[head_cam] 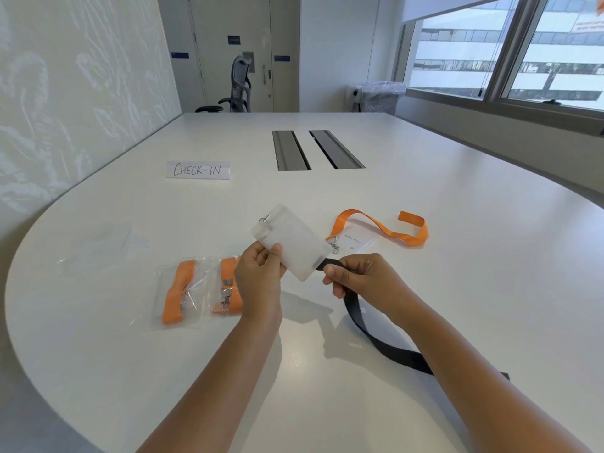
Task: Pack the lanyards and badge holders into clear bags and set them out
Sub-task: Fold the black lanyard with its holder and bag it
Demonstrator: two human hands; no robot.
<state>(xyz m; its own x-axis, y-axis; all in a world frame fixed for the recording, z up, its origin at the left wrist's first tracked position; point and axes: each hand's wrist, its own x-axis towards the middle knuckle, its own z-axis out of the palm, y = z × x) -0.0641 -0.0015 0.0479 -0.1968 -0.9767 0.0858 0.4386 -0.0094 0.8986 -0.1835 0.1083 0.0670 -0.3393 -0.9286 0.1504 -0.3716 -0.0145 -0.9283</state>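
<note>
Left fingers: the left hand (pixel 260 273), in the middle of the frame, pinches the near corner of the badge holder (pixel 292 243) between thumb and curled fingers.
Right fingers: the right hand (pixel 354 276), just right of middle, pinches the black strap (pixel 376 338) where it comes out of the holder's lower end.
Badge holder: it is a frosted plastic sleeve, held up off the table (pixel 425 178) and tilted. A small metal ring shows at its upper left end.
Black strap: it hangs from the right hand, then lies on the table and runs to the lower right of the frame.
Step now: I think the strap is being sorted out from the holder so both can go in a bag.
How to do it well: keep the holder still with the left pinch. Move the strap slowly and flat, so it does not twist. Fold it small before bagging.
Packed bags: two clear bags (pixel 183 289) with orange straps lie side by side, left of the hands. The left hand covers part of one.
Empty bags: some clear plastic (pixel 98 250) lies further left. It is hard to see well.
Orange strap (pixel 385 228): it lies loose with a card, above the right hand, not packed yet.
Sign (pixel 197 170): it says CHECK-IN, upper left of middle.
</note>
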